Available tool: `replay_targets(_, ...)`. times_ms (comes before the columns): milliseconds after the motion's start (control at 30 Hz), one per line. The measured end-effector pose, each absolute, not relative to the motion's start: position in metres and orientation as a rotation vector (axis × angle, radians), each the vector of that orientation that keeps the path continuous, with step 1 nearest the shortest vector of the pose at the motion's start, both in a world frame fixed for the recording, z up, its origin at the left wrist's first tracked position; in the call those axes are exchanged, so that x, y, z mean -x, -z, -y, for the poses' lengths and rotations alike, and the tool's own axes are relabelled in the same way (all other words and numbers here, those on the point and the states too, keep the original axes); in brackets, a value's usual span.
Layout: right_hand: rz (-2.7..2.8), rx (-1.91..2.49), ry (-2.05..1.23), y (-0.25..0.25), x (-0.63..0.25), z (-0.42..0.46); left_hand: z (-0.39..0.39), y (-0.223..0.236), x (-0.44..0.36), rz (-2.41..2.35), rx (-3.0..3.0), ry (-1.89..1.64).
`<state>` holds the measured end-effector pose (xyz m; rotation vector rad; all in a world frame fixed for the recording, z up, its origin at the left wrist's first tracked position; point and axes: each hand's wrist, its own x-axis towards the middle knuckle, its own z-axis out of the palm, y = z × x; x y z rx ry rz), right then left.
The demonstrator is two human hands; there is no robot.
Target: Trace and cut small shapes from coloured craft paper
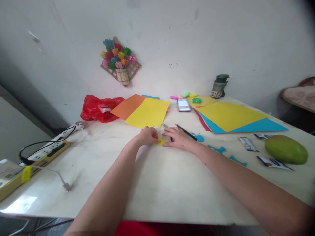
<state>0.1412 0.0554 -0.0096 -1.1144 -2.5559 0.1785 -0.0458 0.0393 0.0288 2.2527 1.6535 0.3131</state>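
Near the middle of the table, my left hand (147, 135) has its fingers bent and pinched at a small yellow paper piece (161, 142). Just right of that piece lies my right hand (179, 138), palm down, its thumb and fingers apart and the tips close to the paper. A dark bit shows under the right fingers; I cannot make out what it is. Beyond the knuckles, a black pen (186, 131) lies slantwise. Blue paper cut-outs (218, 149) are scattered to the right of my right hand.
Yellow sheet (149, 113), orange sheet (129, 106) and red plastic bag (98, 108) lie behind. Further right are stacked coloured sheets (231, 114), a phone (184, 105), a bottle (219, 87), small packets (248, 144) and a green mango (286, 149). A power strip (46, 153) runs along the left.
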Motion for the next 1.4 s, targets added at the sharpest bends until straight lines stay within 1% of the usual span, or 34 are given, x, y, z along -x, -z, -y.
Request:
replay_targets(233, 2.507, 1.075, -0.21, 0.007, -0.142, -0.053, -0.044, -0.021, 0.051, -1.509, -2.104, -0.489)
replay_targets(433, 2.373, 0.936, -0.406, 0.004, -0.144, -0.059, -0.041, -0.022, 0.052, -1.358, -2.028, -0.647)
replay_targets(667, 2.276, 0.918, -0.455, 0.007, -0.143, -0.06, -0.041, -0.023, 0.052, -1.345, -2.044, -0.639)
replay_targets(833, 2.276, 0.894, -0.499, 0.008, -0.146, -0.062, -0.045, -0.02, 0.054, -1.51, -2.318, -0.596)
replay_targets(967, 2.321, 0.887, -0.501, 0.008, -0.147, -0.062, -0.048, -0.011, 0.056, -1.676, -2.538, -0.469)
replay_targets(1200, 2.361, 0.881, -0.555, 0.004, -0.149, -0.06, -0.051, 0.002, 0.057, -1.779, -2.563, -0.338)
replay_targets(1400, 2.431, 0.886, -0.515, 0.0, -0.148, -0.056, -0.054, 0.007, 0.057, -1.977, -2.503, -0.371)
